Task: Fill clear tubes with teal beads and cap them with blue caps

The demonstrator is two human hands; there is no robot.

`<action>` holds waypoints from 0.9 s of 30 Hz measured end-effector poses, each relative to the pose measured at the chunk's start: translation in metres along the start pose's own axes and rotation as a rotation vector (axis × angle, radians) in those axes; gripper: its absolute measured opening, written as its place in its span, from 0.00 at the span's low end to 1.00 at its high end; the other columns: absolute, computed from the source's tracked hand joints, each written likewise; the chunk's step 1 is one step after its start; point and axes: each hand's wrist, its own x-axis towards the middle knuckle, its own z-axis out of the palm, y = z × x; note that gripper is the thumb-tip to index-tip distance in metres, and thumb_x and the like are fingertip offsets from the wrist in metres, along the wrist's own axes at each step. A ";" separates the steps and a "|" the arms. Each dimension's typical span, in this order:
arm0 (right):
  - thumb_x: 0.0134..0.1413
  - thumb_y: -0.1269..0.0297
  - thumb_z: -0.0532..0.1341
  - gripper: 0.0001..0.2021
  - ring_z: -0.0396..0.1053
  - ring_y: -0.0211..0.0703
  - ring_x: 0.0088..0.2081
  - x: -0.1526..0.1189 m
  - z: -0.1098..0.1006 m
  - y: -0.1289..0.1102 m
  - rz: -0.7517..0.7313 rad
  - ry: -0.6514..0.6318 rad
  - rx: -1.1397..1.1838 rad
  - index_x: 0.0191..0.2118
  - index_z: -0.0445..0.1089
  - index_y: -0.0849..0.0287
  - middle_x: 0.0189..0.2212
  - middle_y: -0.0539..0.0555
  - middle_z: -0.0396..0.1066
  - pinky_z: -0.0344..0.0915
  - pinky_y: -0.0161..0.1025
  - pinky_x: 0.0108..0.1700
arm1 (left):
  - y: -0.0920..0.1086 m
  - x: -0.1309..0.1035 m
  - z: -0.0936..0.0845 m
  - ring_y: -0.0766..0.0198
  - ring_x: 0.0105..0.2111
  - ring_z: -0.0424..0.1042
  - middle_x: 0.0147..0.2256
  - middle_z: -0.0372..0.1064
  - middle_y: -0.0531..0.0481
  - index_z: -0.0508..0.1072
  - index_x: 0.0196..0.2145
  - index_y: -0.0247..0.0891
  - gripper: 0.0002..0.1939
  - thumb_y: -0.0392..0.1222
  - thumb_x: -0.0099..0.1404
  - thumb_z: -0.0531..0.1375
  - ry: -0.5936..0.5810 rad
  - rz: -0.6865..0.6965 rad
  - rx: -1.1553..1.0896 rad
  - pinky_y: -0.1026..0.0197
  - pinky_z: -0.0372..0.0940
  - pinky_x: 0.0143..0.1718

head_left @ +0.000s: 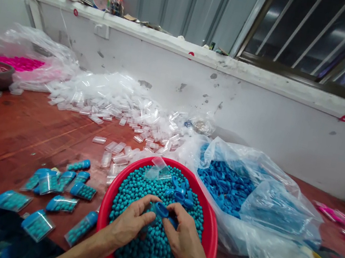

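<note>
Over a red basin (pixel 106 206) of teal beads (pixel 138 189), my two hands meet. My left hand (pixel 136 220) is closed around a small clear plastic case, mostly hidden by the fingers. My right hand (pixel 182 233) pinches a blue plastic cap (pixel 161 210) close against the case; I cannot tell if the two are joined. Several loose blue caps (pixel 183 192) lie on the beads just beyond my right hand. At the basin's far side, empty clear cases (pixel 159 170) rest on the beads.
Capped bead-filled cases (pixel 62 204) lie left of the basin on the red table (pixel 9 127). A heap of clear cases (pixel 114 96) spreads along the wall. A plastic bag of blue caps (pixel 227 185) stands right; pink pieces (pixel 20 63) sit far left.
</note>
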 end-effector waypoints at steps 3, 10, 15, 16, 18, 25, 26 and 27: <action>0.53 0.73 0.51 0.06 0.66 0.38 0.27 -0.001 0.001 0.005 -0.055 -0.016 -0.051 0.35 0.61 0.58 0.26 0.48 0.67 0.61 0.32 0.29 | 0.002 0.001 0.002 0.76 0.14 0.52 0.21 0.55 0.60 0.61 0.44 0.38 0.20 0.48 0.55 0.57 -0.006 -0.024 0.002 0.72 0.52 0.12; 0.57 0.75 0.46 0.12 0.66 0.41 0.33 -0.008 0.012 0.013 -0.387 0.136 -0.246 0.39 0.64 0.58 0.31 0.54 0.69 0.62 0.35 0.34 | 0.004 -0.001 0.001 0.76 0.13 0.57 0.22 0.59 0.59 0.57 0.48 0.36 0.24 0.48 0.56 0.56 0.011 -0.119 -0.022 0.73 0.50 0.11; 0.58 0.74 0.45 0.13 0.65 0.42 0.32 -0.008 0.009 0.006 -0.460 0.227 -0.347 0.38 0.66 0.59 0.30 0.55 0.70 0.60 0.37 0.33 | 0.003 -0.001 0.001 0.76 0.12 0.55 0.20 0.57 0.60 0.56 0.49 0.36 0.26 0.48 0.55 0.56 0.013 -0.102 -0.041 0.74 0.50 0.10; 0.58 0.74 0.45 0.13 0.65 0.42 0.31 -0.009 0.008 0.006 -0.470 0.233 -0.377 0.37 0.67 0.59 0.29 0.55 0.70 0.60 0.38 0.32 | 0.003 0.000 0.000 0.77 0.12 0.53 0.19 0.56 0.61 0.56 0.49 0.37 0.26 0.48 0.54 0.57 0.013 -0.094 -0.042 0.73 0.50 0.10; 0.58 0.74 0.45 0.14 0.64 0.42 0.30 -0.009 0.006 0.006 -0.492 0.219 -0.411 0.35 0.68 0.60 0.27 0.55 0.71 0.59 0.38 0.31 | 0.003 0.000 -0.001 0.77 0.11 0.52 0.19 0.55 0.61 0.57 0.48 0.37 0.25 0.48 0.54 0.57 0.006 -0.081 -0.053 0.73 0.50 0.09; 0.58 0.73 0.47 0.13 0.65 0.42 0.30 -0.008 0.003 0.009 -0.437 0.188 -0.279 0.41 0.67 0.60 0.28 0.54 0.71 0.60 0.39 0.33 | 0.003 0.004 0.000 0.77 0.11 0.51 0.19 0.55 0.61 0.60 0.45 0.37 0.23 0.49 0.53 0.58 -0.007 -0.053 -0.056 0.73 0.49 0.09; 0.57 0.73 0.48 0.13 0.66 0.42 0.31 -0.007 0.003 0.009 -0.385 0.205 -0.245 0.44 0.66 0.59 0.29 0.54 0.71 0.61 0.39 0.34 | 0.003 0.005 0.000 0.78 0.11 0.51 0.19 0.55 0.61 0.60 0.45 0.37 0.24 0.49 0.53 0.58 -0.002 -0.054 -0.053 0.73 0.49 0.09; 0.57 0.73 0.49 0.13 0.67 0.42 0.31 -0.006 0.004 0.009 -0.335 0.215 -0.203 0.45 0.65 0.59 0.31 0.54 0.72 0.62 0.39 0.35 | 0.003 0.005 0.000 0.78 0.11 0.51 0.19 0.55 0.61 0.60 0.45 0.37 0.24 0.50 0.53 0.58 0.002 -0.056 -0.051 0.73 0.49 0.10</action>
